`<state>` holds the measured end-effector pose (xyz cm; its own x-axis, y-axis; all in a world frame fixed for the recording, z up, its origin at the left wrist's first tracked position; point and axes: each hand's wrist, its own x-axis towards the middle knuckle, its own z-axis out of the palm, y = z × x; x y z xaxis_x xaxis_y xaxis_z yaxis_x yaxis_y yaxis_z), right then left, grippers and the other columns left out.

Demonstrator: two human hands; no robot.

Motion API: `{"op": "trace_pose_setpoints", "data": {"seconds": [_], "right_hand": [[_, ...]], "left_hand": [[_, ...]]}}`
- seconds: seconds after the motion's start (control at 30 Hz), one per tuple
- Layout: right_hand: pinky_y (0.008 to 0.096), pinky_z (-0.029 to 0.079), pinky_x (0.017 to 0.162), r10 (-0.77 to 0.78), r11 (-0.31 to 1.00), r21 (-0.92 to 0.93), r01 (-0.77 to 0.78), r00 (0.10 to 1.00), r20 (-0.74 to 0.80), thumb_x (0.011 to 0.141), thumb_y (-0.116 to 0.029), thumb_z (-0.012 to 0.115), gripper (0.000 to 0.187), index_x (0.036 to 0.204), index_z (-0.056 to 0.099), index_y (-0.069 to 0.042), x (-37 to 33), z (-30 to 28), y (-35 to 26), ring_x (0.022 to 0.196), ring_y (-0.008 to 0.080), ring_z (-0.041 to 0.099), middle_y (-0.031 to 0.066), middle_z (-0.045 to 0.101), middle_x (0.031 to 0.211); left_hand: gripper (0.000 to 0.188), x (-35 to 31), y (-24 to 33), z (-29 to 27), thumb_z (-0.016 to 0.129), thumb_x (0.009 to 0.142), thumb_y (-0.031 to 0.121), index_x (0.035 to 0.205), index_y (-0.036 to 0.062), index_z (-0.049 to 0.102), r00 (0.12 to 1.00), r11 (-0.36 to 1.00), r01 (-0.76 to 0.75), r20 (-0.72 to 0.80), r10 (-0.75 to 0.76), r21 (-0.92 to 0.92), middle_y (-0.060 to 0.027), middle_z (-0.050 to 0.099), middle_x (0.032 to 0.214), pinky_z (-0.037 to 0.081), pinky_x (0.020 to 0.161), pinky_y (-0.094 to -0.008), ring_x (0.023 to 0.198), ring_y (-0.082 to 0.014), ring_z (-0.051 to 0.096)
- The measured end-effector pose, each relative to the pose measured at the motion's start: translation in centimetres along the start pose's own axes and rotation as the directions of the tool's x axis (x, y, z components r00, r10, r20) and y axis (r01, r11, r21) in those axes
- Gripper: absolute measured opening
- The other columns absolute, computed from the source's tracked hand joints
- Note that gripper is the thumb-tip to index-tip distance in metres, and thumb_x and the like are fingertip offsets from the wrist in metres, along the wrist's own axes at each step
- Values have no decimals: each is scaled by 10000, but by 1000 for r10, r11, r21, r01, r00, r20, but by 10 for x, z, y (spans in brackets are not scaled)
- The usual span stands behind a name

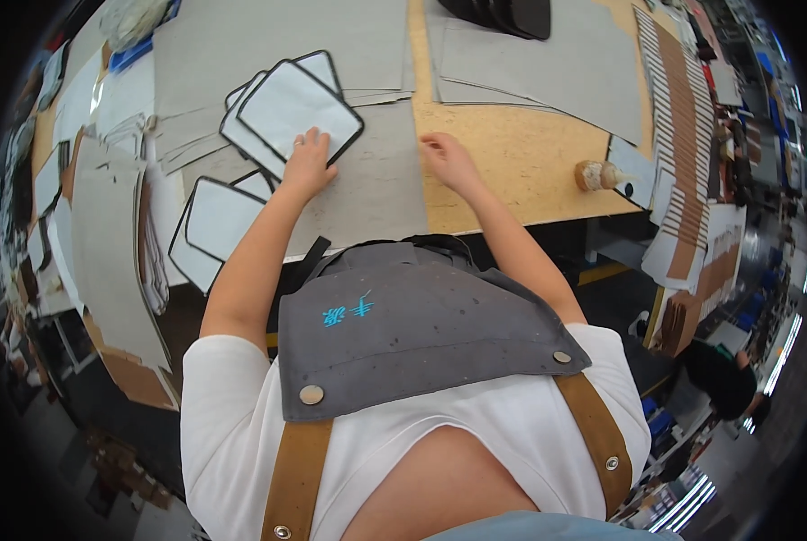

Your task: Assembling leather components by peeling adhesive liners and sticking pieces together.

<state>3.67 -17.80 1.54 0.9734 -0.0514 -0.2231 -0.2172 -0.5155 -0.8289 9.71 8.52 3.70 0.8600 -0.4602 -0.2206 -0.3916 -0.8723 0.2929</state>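
My left hand rests flat on the lower edge of a white rounded panel with black trim, which tops a small fanned stack of like panels. My right hand lies on the right edge of the grey sheet under that stack, fingers curled loosely with nothing in them. Another pair of white black-trimmed panels lies to the left near the table's front edge.
The wooden worktable carries large grey sheets at the back, black pieces at the far edge, and a small brown bottle on the right. Stacks of grey and brown striped sheets line both sides. Another person stands lower right.
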Motion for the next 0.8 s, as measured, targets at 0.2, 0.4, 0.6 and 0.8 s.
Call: {"op": "trace_pose_setpoints", "data": {"seconds": [0.2, 0.4, 0.6, 0.8], "right_hand": [[321, 473, 777, 68, 988, 134, -77, 995, 72, 769, -185, 613, 412, 1120, 524, 9, 67, 68, -52, 892, 236, 589, 149, 589, 1055], [383, 454, 838, 76, 996, 45, -78, 995, 63, 714, -186, 623, 402, 1044, 546, 30, 82, 91, -74, 964, 345, 563, 227, 585, 1009], [317, 524, 612, 181, 820, 482, -308, 939, 291, 766, -102, 572, 336, 1077, 518, 14, 68, 85, -99, 773, 235, 603, 133, 597, 931], [268, 488, 540, 275, 463, 807, -367, 925, 263, 805, -57, 567, 286, 1081, 502, -23, 68, 9, -100, 722, 160, 563, 78, 571, 917]], "left_hand": [[472, -1, -38, 14, 602, 756, 118, 1175, -22, 434, 958, 983, 1, -281, -54, -186, -250, 414, 1237, 344, 969, -428, 1141, -421, 409], [511, -24, -62, 40, 520, 779, 37, 1247, -87, 354, 885, 938, 178, -369, -285, -297, -302, 380, 1271, 281, 1016, -432, 1201, -422, 364], [538, -17, -44, 35, 414, 820, 5, 1310, -124, 234, 871, 809, 215, -269, -412, -547, -338, 301, 1324, 220, 1061, -439, 1255, -438, 286], [536, -20, -46, 42, 445, 841, 80, 1297, -132, 260, 875, 850, 225, -284, -391, -477, -358, 272, 1332, 213, 1063, -445, 1259, -462, 262]]}}
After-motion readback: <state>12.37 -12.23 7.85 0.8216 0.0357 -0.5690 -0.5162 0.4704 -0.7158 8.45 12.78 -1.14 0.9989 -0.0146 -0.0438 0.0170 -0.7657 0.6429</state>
